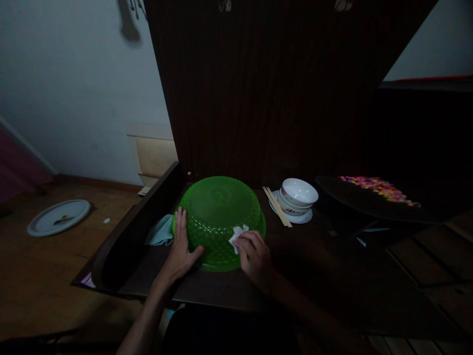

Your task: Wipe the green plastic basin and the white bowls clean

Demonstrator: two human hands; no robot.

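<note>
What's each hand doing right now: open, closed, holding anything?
Left hand: open, palm flat against the upturned green basin, gripping nothing.
Right hand: fingers closed on a white wipe, pressed to the basin.

open tabletop (318,256) right of basin (218,212), stacked bowls (297,197) behind
</note>
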